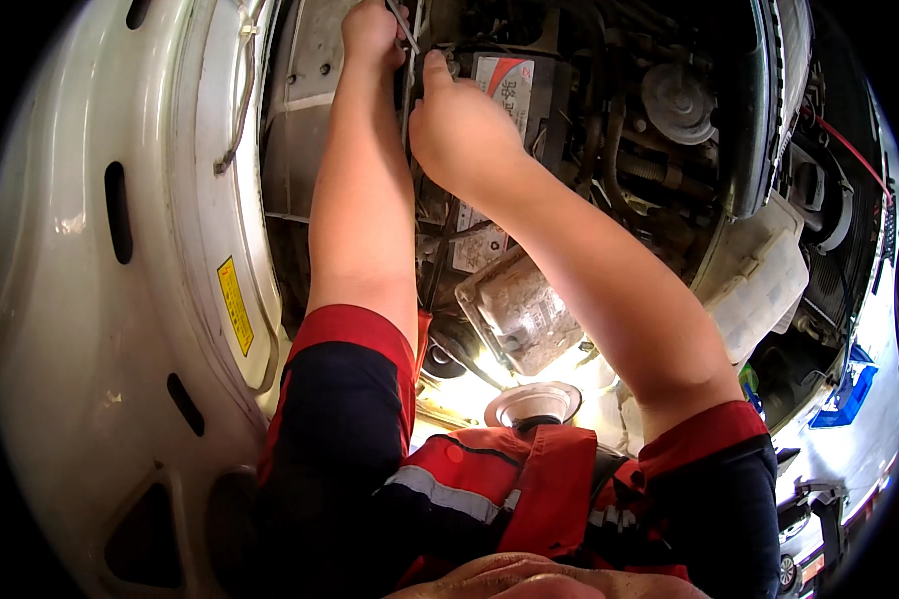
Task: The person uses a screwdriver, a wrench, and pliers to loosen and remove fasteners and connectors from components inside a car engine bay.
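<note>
At the top edge, my left hand [372, 38] is closed around a slim metal tool [404, 28]; its upper end is cut off, so its exact kind is unclear. Just to the right, my right hand [466, 130] stretches its index finger toward the tool's lower end, by the corner of the car battery [552, 95]. Whether the fingertip touches anything cannot be made out, and that hand's other fingers are hidden beneath it. The battery is dark with a white and red label, and my right hand and forearm partly cover it.
A pale car body panel [80, 240] fills the left side. Dirty hoses and a round metal part [678, 103] lie right of the battery. Nearer me are a dusty box-shaped cover [524, 309], a bright round lamp-like part [532, 402] and a translucent plastic tank [759, 270]. A blue crate [844, 394] stands far right.
</note>
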